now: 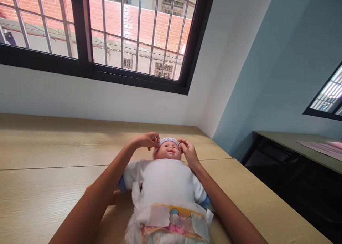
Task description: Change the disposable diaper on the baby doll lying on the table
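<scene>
Baby doll [167, 152] lies on its back on a light wood table [53, 144], its head toward a black-framed barred window [85, 33]. Fingers of the left hand [145, 140] pinch one side of a white knit cap [168, 141] with blue trim, just above the doll's brow. The right hand [189, 153] grips the opposite side the same way. Below, the doll wears a fleecy white top [164, 181] and a taped diaper [171, 219].
</scene>
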### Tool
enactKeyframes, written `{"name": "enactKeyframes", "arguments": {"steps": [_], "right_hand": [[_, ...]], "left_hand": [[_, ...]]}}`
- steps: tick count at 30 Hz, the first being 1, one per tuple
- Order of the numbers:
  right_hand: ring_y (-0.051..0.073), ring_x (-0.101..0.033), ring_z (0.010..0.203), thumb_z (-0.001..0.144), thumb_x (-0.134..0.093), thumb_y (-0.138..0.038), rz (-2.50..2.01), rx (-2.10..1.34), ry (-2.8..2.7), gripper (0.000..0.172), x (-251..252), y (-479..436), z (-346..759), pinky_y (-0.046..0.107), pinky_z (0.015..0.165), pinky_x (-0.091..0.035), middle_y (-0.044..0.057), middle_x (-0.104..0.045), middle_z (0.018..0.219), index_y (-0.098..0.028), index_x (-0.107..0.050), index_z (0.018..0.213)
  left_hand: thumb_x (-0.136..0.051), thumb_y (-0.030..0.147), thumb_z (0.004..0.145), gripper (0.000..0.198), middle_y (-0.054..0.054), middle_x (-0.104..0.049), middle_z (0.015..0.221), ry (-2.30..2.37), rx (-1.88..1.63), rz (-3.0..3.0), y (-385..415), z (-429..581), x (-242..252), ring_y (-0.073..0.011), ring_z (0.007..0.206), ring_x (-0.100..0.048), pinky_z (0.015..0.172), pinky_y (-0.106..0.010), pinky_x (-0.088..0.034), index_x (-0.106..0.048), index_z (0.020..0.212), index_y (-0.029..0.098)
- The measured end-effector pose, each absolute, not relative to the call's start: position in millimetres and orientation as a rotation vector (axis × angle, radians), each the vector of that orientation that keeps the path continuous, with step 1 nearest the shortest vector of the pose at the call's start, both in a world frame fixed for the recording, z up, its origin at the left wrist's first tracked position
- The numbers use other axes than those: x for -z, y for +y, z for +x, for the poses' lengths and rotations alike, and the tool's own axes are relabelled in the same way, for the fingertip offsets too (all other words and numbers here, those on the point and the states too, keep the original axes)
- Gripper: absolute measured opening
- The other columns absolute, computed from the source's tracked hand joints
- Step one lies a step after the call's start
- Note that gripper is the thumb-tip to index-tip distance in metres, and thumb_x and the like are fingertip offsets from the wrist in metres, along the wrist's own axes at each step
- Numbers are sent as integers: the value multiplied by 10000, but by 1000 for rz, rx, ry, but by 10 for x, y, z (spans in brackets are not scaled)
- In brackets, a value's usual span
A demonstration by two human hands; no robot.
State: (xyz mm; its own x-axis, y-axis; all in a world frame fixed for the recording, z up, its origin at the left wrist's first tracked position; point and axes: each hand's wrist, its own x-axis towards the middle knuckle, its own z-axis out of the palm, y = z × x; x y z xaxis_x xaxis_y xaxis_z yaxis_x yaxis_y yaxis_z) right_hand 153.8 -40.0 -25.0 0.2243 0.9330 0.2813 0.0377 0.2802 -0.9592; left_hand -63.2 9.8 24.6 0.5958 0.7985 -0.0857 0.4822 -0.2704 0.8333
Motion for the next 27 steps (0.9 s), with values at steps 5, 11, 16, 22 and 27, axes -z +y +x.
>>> {"name": "enactKeyframes", "arguments": {"steps": [5, 11, 16, 22, 27], "right_hand": [[122, -471, 569, 616, -585, -323, -1108, -833, -1155, 255, 262, -386, 1541, 255, 569, -391, -23, -561, 628, -169, -612, 818], [140, -498, 589, 602, -606, -332, -1112, -796, -1137, 245, 263, -390, 1544, 271, 573, -406, -12, -573, 635, -182, -591, 795], [149, -518, 605, 651, -558, -344, -1113, -759, -1137, 238, 277, -398, 1563, 273, 577, -418, -6, -573, 635, -184, -580, 826], [159, -530, 648, 638, -610, -314, -1123, -717, -1188, 222, 320, -368, 1582, 278, 610, -429, 13, -602, 705, -184, -609, 819], [156, -525, 663, 645, -613, -328, -1110, -714, -1214, 245, 339, -349, 1574, 275, 627, -434, 25, -617, 760, -178, -614, 838]], "left_hand": [[-626, 215, 609, 204, 55, -508, 601, 1005, -454, 1934, 111, -646, -214, -96, 567, -467, 476, -198, -392, -498, 766, 193], [-662, 247, 587, 199, 44, -516, 579, 1014, -475, 1938, 78, -663, -272, -104, 568, -480, 489, -214, -393, -530, 720, 181], [-682, 285, 560, 236, 9, -584, 684, 1015, -495, 1931, 78, -716, -333, -123, 649, -536, 530, -222, -423, -567, 730, 168], [-687, 259, 545, 272, -7, -614, 727, 1000, -491, 1916, 80, -706, -332, -149, 721, -585, 571, -227, -457, -603, 788, 170], [-686, 246, 547, 255, 25, -571, 641, 999, -519, 1885, 62, -656, -295, -123, 642, -549, 561, -228, -460, -553, 751, 172]]}}
